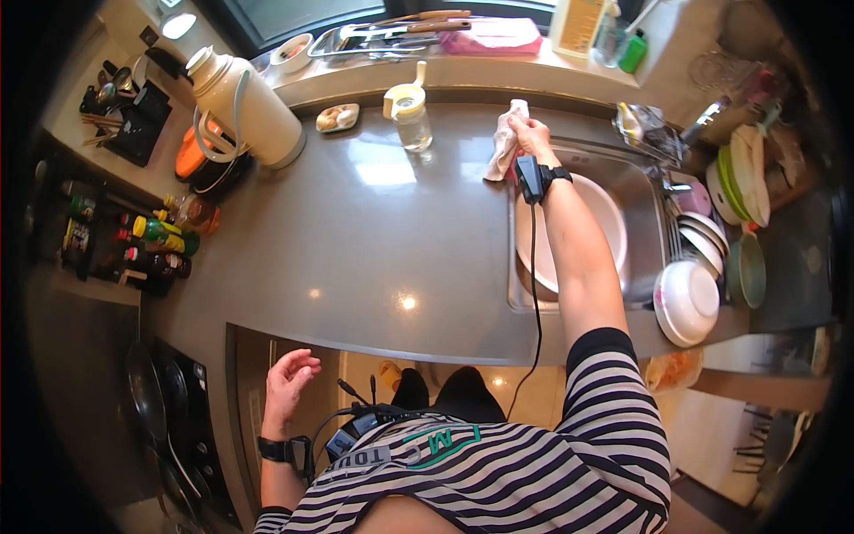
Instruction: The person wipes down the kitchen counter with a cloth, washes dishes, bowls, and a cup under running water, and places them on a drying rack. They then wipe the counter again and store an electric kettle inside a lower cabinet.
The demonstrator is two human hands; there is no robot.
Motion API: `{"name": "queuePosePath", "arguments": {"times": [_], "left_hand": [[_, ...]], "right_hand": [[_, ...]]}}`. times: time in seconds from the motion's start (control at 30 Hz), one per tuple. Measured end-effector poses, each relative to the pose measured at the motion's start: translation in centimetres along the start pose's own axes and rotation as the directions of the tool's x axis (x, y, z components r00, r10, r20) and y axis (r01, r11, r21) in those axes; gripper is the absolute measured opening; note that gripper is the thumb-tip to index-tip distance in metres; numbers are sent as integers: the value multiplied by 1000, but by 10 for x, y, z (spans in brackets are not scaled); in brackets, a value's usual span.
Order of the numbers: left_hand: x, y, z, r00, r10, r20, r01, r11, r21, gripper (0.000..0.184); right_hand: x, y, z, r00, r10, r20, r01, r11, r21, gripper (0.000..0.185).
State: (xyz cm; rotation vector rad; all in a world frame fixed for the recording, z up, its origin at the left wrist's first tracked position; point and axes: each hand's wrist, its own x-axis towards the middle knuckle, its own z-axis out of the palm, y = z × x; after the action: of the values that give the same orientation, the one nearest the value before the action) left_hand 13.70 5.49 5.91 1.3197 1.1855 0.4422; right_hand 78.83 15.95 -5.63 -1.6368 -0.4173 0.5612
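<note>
My right hand (532, 136) is stretched to the back of the counter, closed on a pale pinkish cloth (503, 149). The cloth hangs in folds against the grey countertop (311, 240), just left of the sink (645, 182). A large white basin (607, 214) sits inside the sink, below my right forearm. In front of the counter's near edge, my left hand (292, 381) is raised beside my body with its fingers loosely bent and nothing in it. Left of the cloth stands a glass jug (414, 129) with a yellow lid, partly filled with clear liquid.
A tall beige thermos (253, 111) and a small dish (338, 117) stand at the back left. Sauce bottles (160, 234) line the left side near a wok (145, 387). Stacked bowls (687, 303) crowd the sink's right. A black cable (536, 294) trails from my right wrist.
</note>
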Motion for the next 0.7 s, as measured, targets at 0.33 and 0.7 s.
{"name": "queuePosePath", "arguments": {"times": [0.33, 0.7], "left_hand": [[-45, -16, 13, 980, -110, -166, 89, 987, -131, 30], [10, 27, 18, 978, 173, 117, -168, 984, -55, 32]], "right_hand": [[-7, 24, 29, 954, -76, 290, 276, 599, -752, 43], [-272, 14, -41, 915, 106, 390, 221, 679, -701, 44]]}}
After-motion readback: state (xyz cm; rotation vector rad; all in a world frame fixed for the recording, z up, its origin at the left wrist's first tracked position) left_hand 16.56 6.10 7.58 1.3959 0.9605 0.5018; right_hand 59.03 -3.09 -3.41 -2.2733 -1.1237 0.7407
